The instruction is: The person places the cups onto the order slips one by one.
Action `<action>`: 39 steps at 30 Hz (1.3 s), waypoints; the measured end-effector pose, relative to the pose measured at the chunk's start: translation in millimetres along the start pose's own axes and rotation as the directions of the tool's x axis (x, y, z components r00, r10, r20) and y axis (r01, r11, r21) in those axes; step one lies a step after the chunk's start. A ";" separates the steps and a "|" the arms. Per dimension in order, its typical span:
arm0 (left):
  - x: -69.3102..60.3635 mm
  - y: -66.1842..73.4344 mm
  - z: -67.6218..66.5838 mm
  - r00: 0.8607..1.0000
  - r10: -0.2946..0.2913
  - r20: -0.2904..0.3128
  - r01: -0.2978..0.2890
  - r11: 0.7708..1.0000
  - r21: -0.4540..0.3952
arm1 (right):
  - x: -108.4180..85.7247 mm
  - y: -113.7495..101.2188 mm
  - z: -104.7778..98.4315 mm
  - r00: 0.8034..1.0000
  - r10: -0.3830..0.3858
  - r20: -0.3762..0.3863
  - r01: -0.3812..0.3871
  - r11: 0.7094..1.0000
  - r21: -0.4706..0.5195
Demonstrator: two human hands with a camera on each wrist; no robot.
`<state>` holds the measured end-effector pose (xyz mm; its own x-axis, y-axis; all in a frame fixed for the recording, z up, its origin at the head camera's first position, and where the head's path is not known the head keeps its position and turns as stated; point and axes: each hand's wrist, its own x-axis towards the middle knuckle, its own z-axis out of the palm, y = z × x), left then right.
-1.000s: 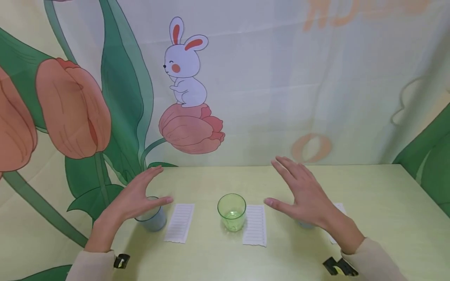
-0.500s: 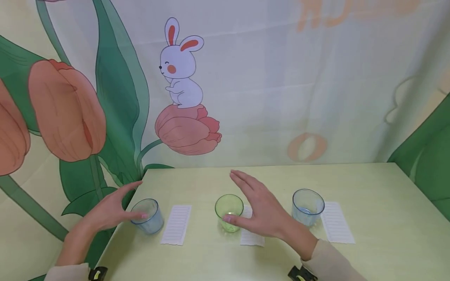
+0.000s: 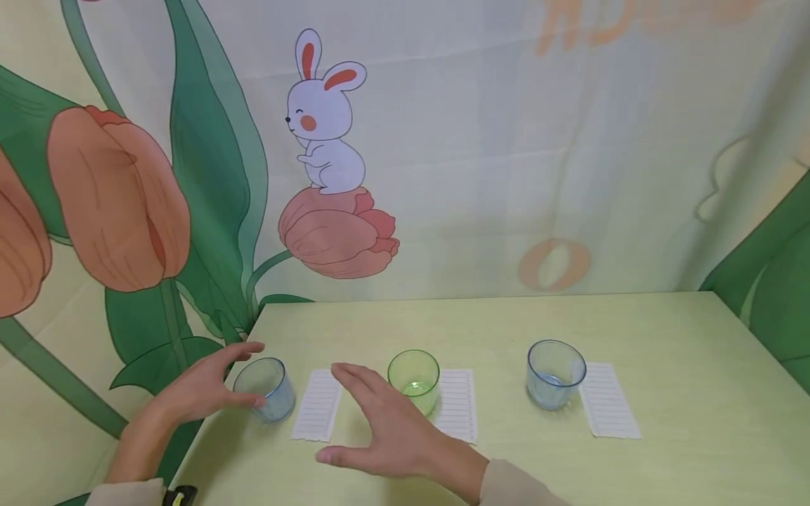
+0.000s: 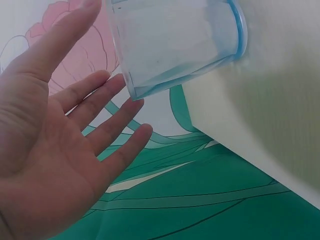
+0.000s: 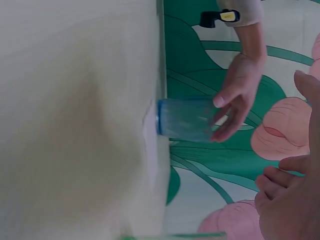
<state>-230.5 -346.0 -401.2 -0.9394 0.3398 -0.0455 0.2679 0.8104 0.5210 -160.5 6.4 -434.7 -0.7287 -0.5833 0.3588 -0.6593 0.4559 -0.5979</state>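
My left hand [image 3: 196, 386] is beside the left blue glass [image 3: 276, 400], its fingers and thumb spread at the rim. The left wrist view shows the palm and extended fingers next to the clear blue glass [image 4: 175, 45]; whether a fingertip touches it I cannot tell. My right hand [image 3: 399, 432] hovers over the table in front of the green glass [image 3: 414, 372], thumb apart from the fingers, holding nothing. It covers part of the green glass's base. In the right wrist view, the blue glass [image 5: 185, 120] stands upright on the table with the left hand [image 5: 242, 85] at its rim.
A second blue glass [image 3: 555, 386] stands on the right. Lined paper slips lie to the right of each glass: left slip [image 3: 314, 411], middle slip [image 3: 460, 404], right slip [image 3: 609, 400]. A printed rabbit-and-tulip cloth [image 3: 443, 176] hangs behind the pale table [image 3: 696, 393].
My right hand has swept left and down, past the green glass, uncovering the right blue glass. The left hand has moved left and lower to the left blue glass.
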 end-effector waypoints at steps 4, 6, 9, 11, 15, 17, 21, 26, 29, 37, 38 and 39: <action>1.3 -1.2 3.2 0.999 0.032 0.002 -0.032 0.999 -0.023 | 7.7 3.3 19.4 0.998 0.058 -0.007 -0.058 0.998 0.006; 1.8 -1.2 4.5 0.999 0.042 0.005 -0.042 0.999 -0.029 | 12.1 6.0 27.7 0.996 0.094 -0.007 -0.094 0.996 0.008; 2.0 -1.1 5.8 0.999 0.044 0.014 -0.044 0.999 -0.027 | 19.3 11.6 40.1 0.991 0.130 -0.020 -0.130 0.992 0.009; 1.5 -1.3 6.2 0.999 0.035 0.022 -0.034 0.999 -0.029 | 24.5 16.6 48.4 0.989 0.143 -0.034 -0.143 0.990 0.016; -0.3 -1.8 6.4 0.999 0.021 0.033 -0.019 0.999 -0.040 | 34.8 29.4 64.9 0.986 0.160 -0.049 -0.160 0.987 0.008; -0.9 -2.0 6.8 0.999 0.020 0.034 -0.018 0.999 -0.043 | 39.1 36.5 72.4 0.985 0.170 -0.043 -0.170 0.985 -0.009; -0.5 -1.8 8.3 0.999 0.025 0.039 -0.023 0.999 -0.043 | 44.0 49.5 82.7 0.980 0.200 -0.002 -0.200 0.978 -0.064; 0.3 -1.4 9.4 0.999 0.013 0.042 -0.011 0.999 -0.051 | 46.8 60.0 88.7 0.974 0.224 0.043 -0.216 0.967 -0.134; 0.0 -3.1 10.0 0.999 0.010 0.044 -0.007 0.998 -0.058 | 48.1 62.5 89.4 0.969 0.240 0.061 -0.230 0.963 -0.143; 1.3 -9.1 12.2 0.999 0.046 0.020 -0.044 0.995 -0.090 | 50.9 67.7 87.5 0.956 0.280 0.092 -0.262 0.950 -0.171; 1.2 -9.9 12.3 0.999 0.050 0.016 -0.048 0.994 -0.098 | 51.3 68.0 87.0 0.954 0.284 0.098 -0.264 0.949 -0.172; 0.9 -10.5 12.5 0.999 0.051 0.013 -0.050 0.993 -0.109 | 51.6 68.2 86.7 0.953 0.285 0.102 -0.265 0.949 -0.171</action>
<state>-231.5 -348.3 -417.4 -0.9217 0.3868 -0.0294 0.2891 0.7357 0.6125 -227.0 -50.8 -519.2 -0.8635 -0.4945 0.0989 -0.4639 0.7020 -0.5404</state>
